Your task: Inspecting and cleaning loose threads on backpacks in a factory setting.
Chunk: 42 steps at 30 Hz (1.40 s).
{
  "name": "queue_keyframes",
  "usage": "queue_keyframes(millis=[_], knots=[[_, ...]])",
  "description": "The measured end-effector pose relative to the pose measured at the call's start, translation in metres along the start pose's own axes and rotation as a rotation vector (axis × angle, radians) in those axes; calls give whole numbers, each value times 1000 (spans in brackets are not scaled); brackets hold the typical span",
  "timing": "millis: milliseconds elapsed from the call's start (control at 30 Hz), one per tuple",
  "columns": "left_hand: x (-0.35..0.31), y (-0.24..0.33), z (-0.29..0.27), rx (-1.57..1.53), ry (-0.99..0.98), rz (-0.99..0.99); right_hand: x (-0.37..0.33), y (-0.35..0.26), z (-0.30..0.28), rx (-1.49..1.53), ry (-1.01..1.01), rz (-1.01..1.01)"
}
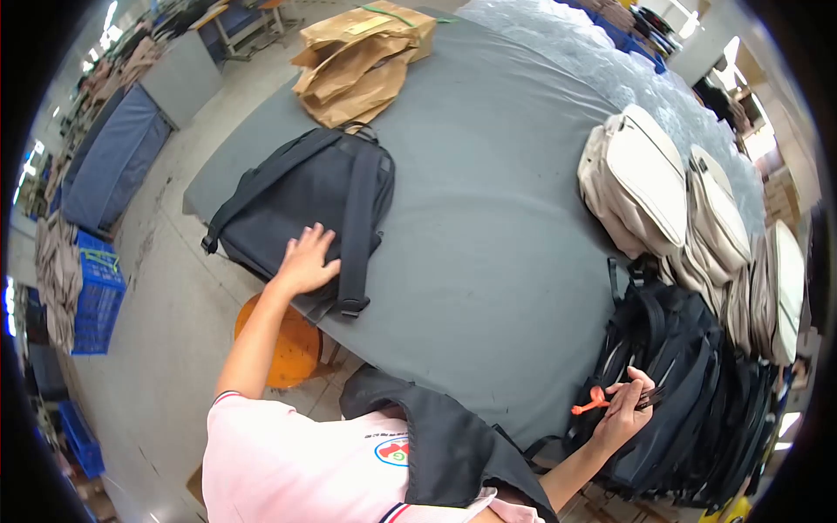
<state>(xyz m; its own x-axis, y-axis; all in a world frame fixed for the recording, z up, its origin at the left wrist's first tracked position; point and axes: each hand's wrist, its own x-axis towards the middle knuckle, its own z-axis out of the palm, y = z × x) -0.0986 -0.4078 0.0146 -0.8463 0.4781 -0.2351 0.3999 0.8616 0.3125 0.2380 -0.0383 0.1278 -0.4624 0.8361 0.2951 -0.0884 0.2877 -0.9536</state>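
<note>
A black backpack (pixel 288 196) lies at the left of the grey-covered table, its two straps facing up. My left hand (pixel 305 263) rests on its near part with the fingers spread, beside the right-hand strap. At the right, my right hand (pixel 624 410) is closed around a small orange and dark tool (pixel 595 399). An orange end sticks out on one side of the fist and dark prongs on the other; its exact kind is hard to make out. This hand is in front of a row of black backpacks (pixel 671 349), apart from the one on the table.
A crumpled brown paper bag (pixel 362 65) stands beyond the backpack. Several cream backpacks (pixel 641 179) line the right side. An orange stool (pixel 283 344) sits under the near left edge. Dark cloth (pixel 449 436) hangs over my front. A blue crate (pixel 96 292) stands on the floor.
</note>
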Motion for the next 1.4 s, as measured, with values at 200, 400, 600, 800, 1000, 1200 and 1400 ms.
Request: queue_keyframes(millis=[200, 400, 600, 800, 1000, 1200, 1400], knots=[[-42, 32, 30, 186, 202, 182, -9, 12, 17, -126, -165, 122], [8, 31, 32, -29, 502, 293, -11, 24, 19, -80, -278, 249], [20, 174, 49, -830, 256, 481, 6, 0, 49, 95, -196, 134], [-55, 268, 117, -380, -283, 1191, 33, 76, 62, -563, -378, -150], [10, 191, 61, -200, 258, 534, -2, 145, -14, -991, -174, 84], [13, 192, 80, -1019, -637, -56, -38, 167, -41, -597, -22, 392], [40, 212, 76, -868, -192, 249, -24, 129, -13, -448, 45, 402]])
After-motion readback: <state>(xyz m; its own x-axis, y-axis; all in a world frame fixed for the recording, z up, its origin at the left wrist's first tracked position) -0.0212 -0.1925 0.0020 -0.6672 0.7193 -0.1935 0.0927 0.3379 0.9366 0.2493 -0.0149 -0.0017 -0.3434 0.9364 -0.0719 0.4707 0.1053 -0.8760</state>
